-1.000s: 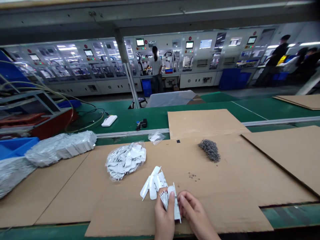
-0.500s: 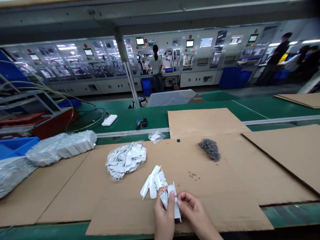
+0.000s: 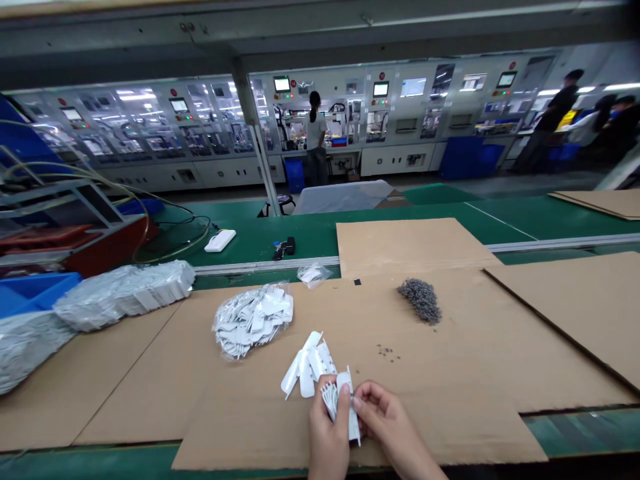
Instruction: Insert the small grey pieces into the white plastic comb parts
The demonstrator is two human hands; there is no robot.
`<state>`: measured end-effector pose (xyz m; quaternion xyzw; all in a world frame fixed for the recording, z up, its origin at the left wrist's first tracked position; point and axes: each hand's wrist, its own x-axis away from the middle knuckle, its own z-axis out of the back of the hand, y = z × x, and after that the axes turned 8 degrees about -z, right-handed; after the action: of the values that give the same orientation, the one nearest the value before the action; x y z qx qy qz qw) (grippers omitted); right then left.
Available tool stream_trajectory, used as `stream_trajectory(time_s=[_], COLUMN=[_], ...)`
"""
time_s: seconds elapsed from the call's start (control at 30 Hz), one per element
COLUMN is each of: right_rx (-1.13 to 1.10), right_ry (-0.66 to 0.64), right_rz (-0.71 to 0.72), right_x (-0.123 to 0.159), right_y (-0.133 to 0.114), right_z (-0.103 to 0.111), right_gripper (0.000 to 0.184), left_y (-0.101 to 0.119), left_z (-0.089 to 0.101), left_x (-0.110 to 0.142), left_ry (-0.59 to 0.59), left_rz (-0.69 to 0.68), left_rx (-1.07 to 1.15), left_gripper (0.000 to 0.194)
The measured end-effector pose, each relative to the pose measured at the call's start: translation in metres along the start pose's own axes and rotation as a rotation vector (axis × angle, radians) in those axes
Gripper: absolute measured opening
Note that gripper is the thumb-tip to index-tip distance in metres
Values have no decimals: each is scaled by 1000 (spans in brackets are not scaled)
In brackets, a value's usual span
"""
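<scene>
My left hand (image 3: 327,427) is closed around a small stack of white plastic pieces (image 3: 329,398), its thumb pressing on the front white piece (image 3: 353,427). My right hand (image 3: 383,417) has thumb and forefinger pinched at that piece's right edge; whatever sits between those fingertips is too small to make out. Just beyond my left hand, several loose white plastic pieces (image 3: 307,365) lie fanned on the cardboard (image 3: 240,427). Farther right are a few scattered tiny grey parts (image 3: 387,352) and a heap of small grey parts (image 3: 421,300).
A clear bag of white pieces (image 3: 254,319) lies left of centre, and wrapped stacks (image 3: 125,297) stand beside a blue bin (image 3: 37,293). A raised cardboard sheet (image 3: 575,313) is at the right. Beyond the green bench (image 3: 310,230), people stand near machines.
Both hands hold nearly the same pose. My right fingertips have shifted very slightly left along the front piece's edge; the loose pieces lie as before.
</scene>
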<state>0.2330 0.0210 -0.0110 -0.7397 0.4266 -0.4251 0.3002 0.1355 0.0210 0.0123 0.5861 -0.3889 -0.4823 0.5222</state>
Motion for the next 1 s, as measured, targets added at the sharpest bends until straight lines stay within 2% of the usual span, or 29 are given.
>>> stream_trajectory(time_s=[0.23, 0.47, 0.67, 0.8, 1.0], right_rx=[50, -37, -97, -84, 7], right_ry=[-54, -141, -199, -146, -56], right_rz=[-57, -94, -108, -61, 17], right_x=[2, 4, 9, 8, 4], right_y=[-7, -6, -12, -11, -3], right_z=[-1, 3, 3, 1, 3], right_gripper=[28, 24, 24, 25, 24], left_y=[-7, -7, -8, -4, -2], left_z=[-2, -3, -3, -3, -1], left_x=[1, -1, 0, -1, 0], left_ry=[56, 73, 78, 87, 2], left_rz=[91, 52, 93, 51, 27], left_rx=[76, 68, 60, 28, 10], left_gripper=[30, 30, 32, 32, 28])
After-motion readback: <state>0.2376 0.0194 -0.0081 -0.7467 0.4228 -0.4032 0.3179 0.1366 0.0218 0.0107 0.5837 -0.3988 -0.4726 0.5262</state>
